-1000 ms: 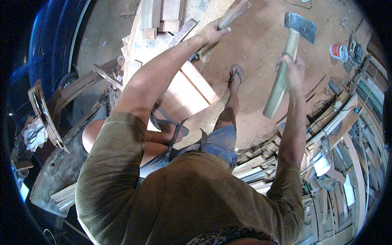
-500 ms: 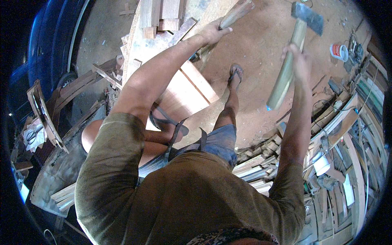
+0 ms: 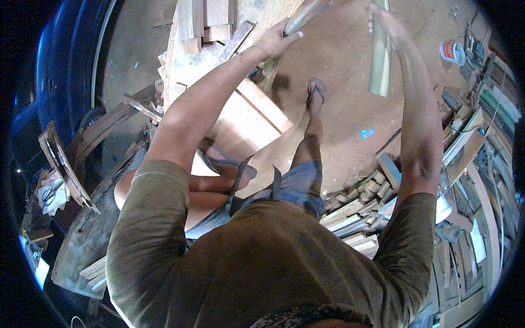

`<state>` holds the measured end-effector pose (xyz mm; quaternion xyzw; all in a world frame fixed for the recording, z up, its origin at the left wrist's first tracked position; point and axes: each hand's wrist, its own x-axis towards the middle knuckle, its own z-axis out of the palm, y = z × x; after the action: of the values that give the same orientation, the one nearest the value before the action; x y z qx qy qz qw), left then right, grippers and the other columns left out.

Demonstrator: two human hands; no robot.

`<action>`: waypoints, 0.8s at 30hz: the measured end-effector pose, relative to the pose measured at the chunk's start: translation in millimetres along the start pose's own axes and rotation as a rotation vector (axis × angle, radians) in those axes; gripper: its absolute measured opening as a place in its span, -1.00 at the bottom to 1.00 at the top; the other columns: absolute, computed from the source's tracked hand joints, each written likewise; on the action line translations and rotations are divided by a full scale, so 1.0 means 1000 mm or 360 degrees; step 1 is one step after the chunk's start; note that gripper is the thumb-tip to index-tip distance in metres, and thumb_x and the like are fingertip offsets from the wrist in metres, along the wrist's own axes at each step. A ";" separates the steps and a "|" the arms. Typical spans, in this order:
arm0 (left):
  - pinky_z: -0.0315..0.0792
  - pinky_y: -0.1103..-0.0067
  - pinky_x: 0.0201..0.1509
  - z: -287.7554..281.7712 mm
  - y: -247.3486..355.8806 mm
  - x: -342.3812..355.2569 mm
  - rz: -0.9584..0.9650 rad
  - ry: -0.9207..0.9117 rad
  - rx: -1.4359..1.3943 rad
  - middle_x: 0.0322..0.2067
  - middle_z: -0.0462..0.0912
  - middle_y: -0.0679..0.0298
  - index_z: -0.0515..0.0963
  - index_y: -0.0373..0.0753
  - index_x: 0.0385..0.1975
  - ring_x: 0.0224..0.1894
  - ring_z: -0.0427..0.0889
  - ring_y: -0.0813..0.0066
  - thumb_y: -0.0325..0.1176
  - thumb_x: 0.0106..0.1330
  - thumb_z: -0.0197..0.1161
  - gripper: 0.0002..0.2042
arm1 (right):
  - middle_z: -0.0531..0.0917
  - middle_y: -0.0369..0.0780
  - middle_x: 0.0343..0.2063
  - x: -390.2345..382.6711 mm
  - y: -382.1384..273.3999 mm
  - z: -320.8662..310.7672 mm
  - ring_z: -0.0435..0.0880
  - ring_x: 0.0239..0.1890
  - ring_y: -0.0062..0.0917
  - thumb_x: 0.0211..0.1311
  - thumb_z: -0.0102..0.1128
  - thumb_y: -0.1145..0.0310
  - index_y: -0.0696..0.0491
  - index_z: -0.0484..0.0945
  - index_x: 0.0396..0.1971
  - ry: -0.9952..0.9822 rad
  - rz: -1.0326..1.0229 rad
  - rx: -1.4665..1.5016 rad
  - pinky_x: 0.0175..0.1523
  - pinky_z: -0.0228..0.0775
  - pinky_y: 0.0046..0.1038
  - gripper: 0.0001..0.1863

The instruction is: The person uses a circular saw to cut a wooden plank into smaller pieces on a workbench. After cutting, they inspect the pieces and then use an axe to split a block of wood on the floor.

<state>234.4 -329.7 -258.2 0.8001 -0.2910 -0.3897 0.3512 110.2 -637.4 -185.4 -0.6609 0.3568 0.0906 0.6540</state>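
Observation:
My left hand (image 3: 278, 41) is closed around a tapered wooden piece (image 3: 308, 15) shaped like a handle, at the top middle. Its lower end is hidden by the fingers. To the right, my right hand (image 3: 387, 23) grips the pale wooden handle of a hammer (image 3: 379, 68). The hammer's head lies beyond the top edge, out of view. Below my left forearm a smooth pale board (image 3: 251, 123) with a dark groove lies on or against the work surface (image 3: 191, 71), partly covered by my arm and bent leg.
Several wood blocks (image 3: 219, 33) sit at the top of the work surface. A white and red bucket (image 3: 453, 53) stands on the floor at right. Stacked wood offcuts (image 3: 355, 205) line the lower right. A blue vehicle (image 3: 65, 71) is at the left, near curved wooden frames (image 3: 65, 164).
My right hand has moved farther up with the hammer, taking its head out of view. My left hand still holds the wooden piece, slightly higher and farther left in the picture.

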 end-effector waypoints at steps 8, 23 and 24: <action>0.52 0.51 -0.09 -0.006 -0.008 -0.002 -0.0070 -0.0081 -0.0097 -0.23 0.62 0.26 0.42 -0.28 0.23 -0.22 0.58 0.54 -0.04 0.41 0.32 -0.45 | 0.56 -0.32 -0.48 0.002 0.005 -0.002 0.55 -0.53 -0.62 0.32 0.26 0.16 0.05 0.53 -0.25 -0.0212 0.0081 -0.0300 -0.42 0.47 -0.51 -0.74; 0.53 0.43 -0.18 -0.005 -0.008 -0.007 -0.0075 -0.0033 -0.0145 -0.37 0.60 0.23 0.44 -0.21 0.15 -0.31 0.59 0.47 -0.03 0.42 0.29 -0.53 | 0.55 -0.32 -0.51 -0.007 -0.005 0.031 0.53 -0.54 -0.61 0.38 0.18 0.24 0.07 0.53 -0.28 -0.0161 0.0187 -0.0429 -0.44 0.46 -0.48 -0.81; 0.53 0.43 -0.19 -0.005 -0.013 -0.011 -0.0076 -0.0055 -0.0158 -0.37 0.60 0.24 0.44 -0.21 0.14 -0.31 0.59 0.48 -0.04 0.42 0.29 -0.54 | 0.55 -0.32 -0.52 -0.014 -0.004 0.038 0.53 -0.53 -0.61 0.37 0.18 0.24 0.07 0.53 -0.28 -0.0267 0.0215 -0.0544 -0.43 0.47 -0.47 -0.81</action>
<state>235.1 -312.7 -261.4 0.7815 -0.2582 -0.4257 0.3760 115.9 -597.4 -178.6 -0.7269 0.3242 0.2483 0.5521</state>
